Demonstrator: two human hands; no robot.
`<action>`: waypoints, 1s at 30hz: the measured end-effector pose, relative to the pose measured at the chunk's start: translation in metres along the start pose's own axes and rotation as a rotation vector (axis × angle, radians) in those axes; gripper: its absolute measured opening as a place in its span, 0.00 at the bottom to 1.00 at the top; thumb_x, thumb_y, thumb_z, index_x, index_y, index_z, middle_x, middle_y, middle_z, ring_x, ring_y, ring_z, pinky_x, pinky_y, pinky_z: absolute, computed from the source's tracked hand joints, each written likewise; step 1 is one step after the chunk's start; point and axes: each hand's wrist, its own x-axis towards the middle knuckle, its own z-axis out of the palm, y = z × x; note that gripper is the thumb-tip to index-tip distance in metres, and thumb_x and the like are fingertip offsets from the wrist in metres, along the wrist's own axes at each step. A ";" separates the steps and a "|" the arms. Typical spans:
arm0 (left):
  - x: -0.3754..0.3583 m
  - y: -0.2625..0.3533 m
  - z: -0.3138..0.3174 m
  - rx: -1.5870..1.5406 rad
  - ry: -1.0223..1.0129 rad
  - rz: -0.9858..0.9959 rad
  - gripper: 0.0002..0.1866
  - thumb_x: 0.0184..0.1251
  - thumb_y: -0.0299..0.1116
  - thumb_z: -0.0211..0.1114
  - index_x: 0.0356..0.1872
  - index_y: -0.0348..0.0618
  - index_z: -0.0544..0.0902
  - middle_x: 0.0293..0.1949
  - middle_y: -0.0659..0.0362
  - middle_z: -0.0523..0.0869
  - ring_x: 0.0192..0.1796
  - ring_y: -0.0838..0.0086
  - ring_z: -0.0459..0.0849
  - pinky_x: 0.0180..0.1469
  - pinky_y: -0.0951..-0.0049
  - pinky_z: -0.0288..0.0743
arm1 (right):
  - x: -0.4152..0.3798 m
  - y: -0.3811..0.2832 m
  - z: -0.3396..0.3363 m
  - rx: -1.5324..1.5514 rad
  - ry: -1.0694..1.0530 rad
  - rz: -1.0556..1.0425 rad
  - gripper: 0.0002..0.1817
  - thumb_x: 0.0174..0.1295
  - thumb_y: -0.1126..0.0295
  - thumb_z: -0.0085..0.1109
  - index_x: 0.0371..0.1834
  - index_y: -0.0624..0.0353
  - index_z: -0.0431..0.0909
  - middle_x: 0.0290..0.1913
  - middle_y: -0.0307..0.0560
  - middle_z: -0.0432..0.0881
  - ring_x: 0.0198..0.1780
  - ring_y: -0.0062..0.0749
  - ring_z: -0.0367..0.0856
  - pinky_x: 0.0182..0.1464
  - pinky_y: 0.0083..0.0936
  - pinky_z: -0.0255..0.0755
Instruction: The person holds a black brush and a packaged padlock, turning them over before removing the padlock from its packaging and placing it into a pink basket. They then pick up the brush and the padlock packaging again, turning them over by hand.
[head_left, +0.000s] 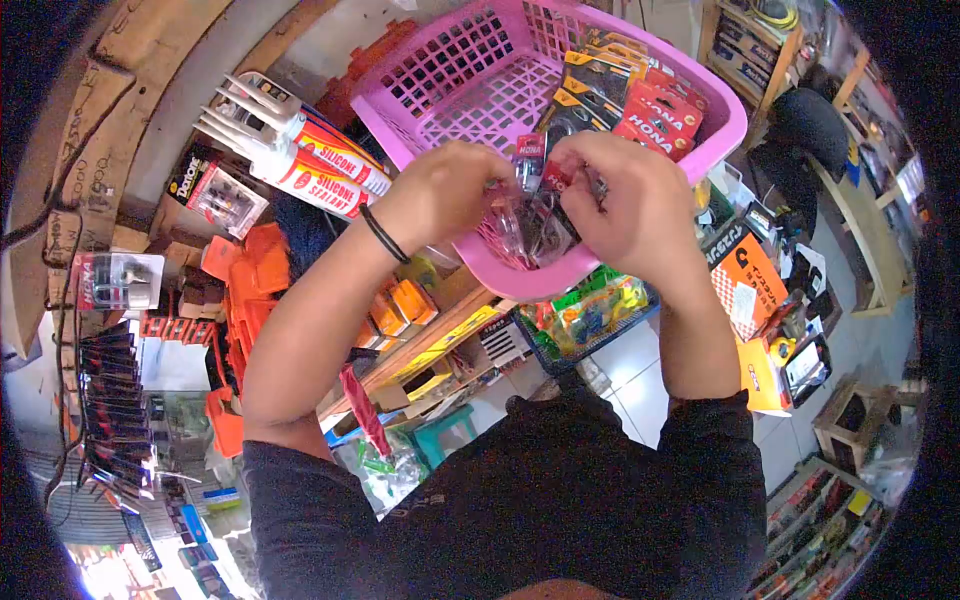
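Observation:
Both hands work inside the near end of a pink plastic basket (606, 272). My left hand (452, 192), with a black band on its wrist, is closed, its fingertips down among clear plastic packs (512, 228); what it holds is hidden. My right hand (632, 205) is curled around a red-carded blister pack (562, 174) that shows at its fingertips. Between the hands stands a small HONA pack (528, 156). Behind my right hand, red HONA packs (662, 115) and black-and-yellow carded packs (592, 88) fill the basket's right side.
Silicone sealant tubes (325, 178) lie left of the basket. Beside them are a Dextone pack (215, 192) and orange tools (255, 275). Below the basket sits a dark crate of colourful packs (590, 315). An orange box (750, 275) stands at right, near a wooden stool (858, 425).

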 end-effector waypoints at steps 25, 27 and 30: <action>-0.052 0.057 -0.070 -0.855 0.600 -0.333 0.09 0.61 0.31 0.54 0.37 0.36 0.75 0.29 0.61 0.78 0.29 0.83 0.76 0.27 0.87 0.71 | -0.002 -0.024 -0.004 0.639 0.096 0.043 0.16 0.53 0.59 0.55 0.34 0.63 0.75 0.25 0.46 0.77 0.27 0.26 0.77 0.29 0.22 0.69; -0.065 0.062 -0.073 -1.029 0.595 -0.398 0.11 0.61 0.31 0.54 0.39 0.35 0.74 0.30 0.59 0.79 0.29 0.80 0.78 0.27 0.86 0.73 | -0.009 -0.044 -0.005 0.748 0.009 0.064 0.15 0.53 0.63 0.56 0.37 0.64 0.73 0.27 0.41 0.77 0.30 0.19 0.74 0.29 0.19 0.69; -0.087 0.069 -0.072 -1.188 0.622 -0.344 0.12 0.60 0.34 0.54 0.40 0.35 0.74 0.32 0.59 0.79 0.31 0.79 0.79 0.27 0.83 0.76 | -0.020 -0.065 0.001 1.061 -0.235 0.162 0.15 0.56 0.66 0.53 0.43 0.64 0.70 0.34 0.40 0.77 0.31 0.16 0.73 0.28 0.14 0.69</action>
